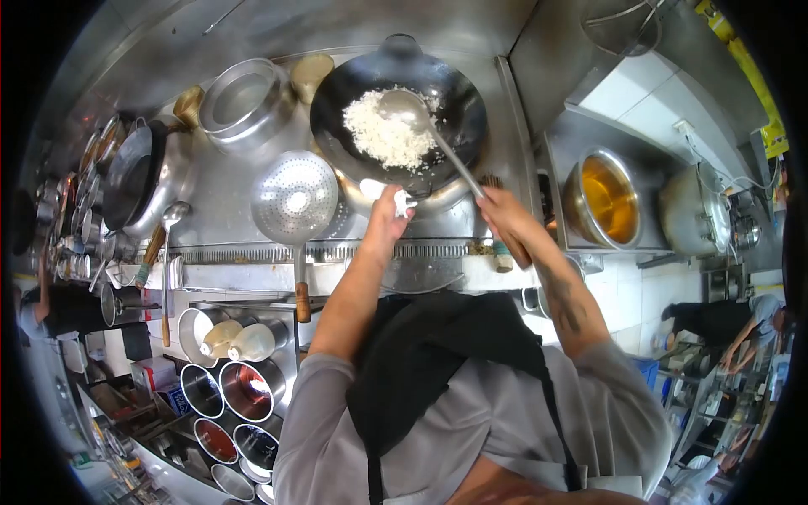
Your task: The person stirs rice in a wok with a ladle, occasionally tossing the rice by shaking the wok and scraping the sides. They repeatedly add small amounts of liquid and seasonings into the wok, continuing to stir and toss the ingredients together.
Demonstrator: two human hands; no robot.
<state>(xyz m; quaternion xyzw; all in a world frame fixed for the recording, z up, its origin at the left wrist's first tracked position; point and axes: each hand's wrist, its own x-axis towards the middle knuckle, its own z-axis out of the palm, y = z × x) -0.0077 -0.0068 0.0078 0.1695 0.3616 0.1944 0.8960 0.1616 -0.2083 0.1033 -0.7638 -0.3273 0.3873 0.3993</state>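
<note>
A black wok point(459, 101) sits on the stove with white rice point(370, 126) spread over its bottom. My right hand point(507, 214) is closed around the handle of a metal ladle point(406, 111), whose bowl rests on the rice. At the wok's near rim, my left hand point(388, 220) grips a folded white cloth point(374, 190) pressed against the edge. To the left of that hand lies a round perforated skimmer point(295, 195) with a wooden handle end pointing toward me.
A metal pot point(244, 101) stands behind the skimmer. On the right is a steel bowl of amber liquid point(608, 200). Several containers of sauces point(251, 391) sit low on the left, near a second ladle point(175, 215). People work at both far sides.
</note>
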